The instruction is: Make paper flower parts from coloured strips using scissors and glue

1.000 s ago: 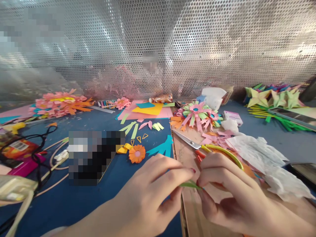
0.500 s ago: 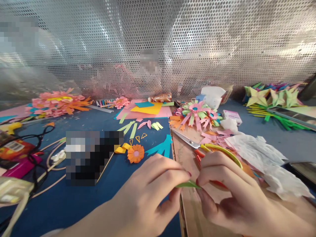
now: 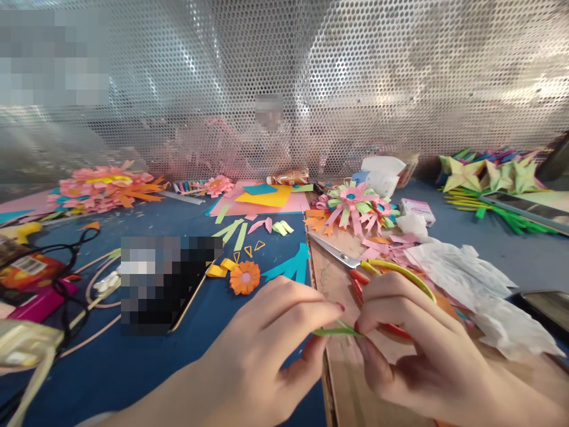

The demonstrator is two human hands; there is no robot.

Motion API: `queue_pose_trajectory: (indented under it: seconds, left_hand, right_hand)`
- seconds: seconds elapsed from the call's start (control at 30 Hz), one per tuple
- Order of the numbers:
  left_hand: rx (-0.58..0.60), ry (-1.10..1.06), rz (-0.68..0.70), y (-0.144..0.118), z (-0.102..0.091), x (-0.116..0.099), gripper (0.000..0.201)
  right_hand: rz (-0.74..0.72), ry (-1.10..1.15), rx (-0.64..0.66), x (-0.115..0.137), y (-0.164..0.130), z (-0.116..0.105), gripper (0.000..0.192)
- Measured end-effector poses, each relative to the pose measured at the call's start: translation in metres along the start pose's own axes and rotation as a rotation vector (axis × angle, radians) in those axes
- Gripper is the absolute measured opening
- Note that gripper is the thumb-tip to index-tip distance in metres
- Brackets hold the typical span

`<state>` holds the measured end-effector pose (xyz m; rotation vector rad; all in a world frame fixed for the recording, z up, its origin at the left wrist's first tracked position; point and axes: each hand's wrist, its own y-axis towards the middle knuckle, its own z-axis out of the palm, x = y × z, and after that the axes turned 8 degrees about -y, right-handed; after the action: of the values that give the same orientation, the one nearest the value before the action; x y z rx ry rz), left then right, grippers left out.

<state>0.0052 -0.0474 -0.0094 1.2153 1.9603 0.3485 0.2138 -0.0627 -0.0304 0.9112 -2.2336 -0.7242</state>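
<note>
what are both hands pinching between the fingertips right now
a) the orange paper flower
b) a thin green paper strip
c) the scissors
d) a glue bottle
b: the left hand and right hand both pinch the green paper strip between their fingertips, while the orange paper flower lies untouched on the blue table and the scissors lie beyond the right hand.

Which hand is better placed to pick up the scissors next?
Right, probably. The right hand lies beside the scissors on the board; the left hand is further off, over the blue table. Both pinch the green strip.
</note>
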Motion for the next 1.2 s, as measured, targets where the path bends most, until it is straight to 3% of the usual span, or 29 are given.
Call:
queue_pose_trajectory:
  seconds: [0.2, 0.3, 0.43, 0.53, 0.83, 1.2]
  left_hand:
    - [-0.024, -0.063, -0.054, 0.000, 0.000, 0.000, 0.039]
    - [0.008, -0.169, -0.189, 0.003, -0.007, 0.001, 0.037]
    - [0.147, -0.405, -0.433, 0.009, -0.019, 0.007, 0.029]
    - [0.182, -0.581, -0.515, 0.010, -0.022, 0.015, 0.029]
    - [0.162, -0.763, -0.398, 0.007, -0.014, 0.022, 0.027]
    - [0.156, -0.843, -0.413, 0.009, -0.014, 0.019, 0.024]
  right_hand:
    - [0.004, -0.020, -0.010, 0.000, 0.001, -0.002, 0.026]
    - [-0.004, -0.003, -0.032, 0.001, 0.003, -0.004, 0.025]
    - [0.011, 0.042, -0.028, 0.003, 0.003, -0.005, 0.024]
    - [0.024, 0.076, -0.021, 0.003, 0.001, -0.005, 0.026]
    - [0.020, 0.134, 0.017, 0.008, 0.001, -0.005, 0.028]
    - [0.032, 0.210, 0.063, 0.007, -0.003, -0.004, 0.030]
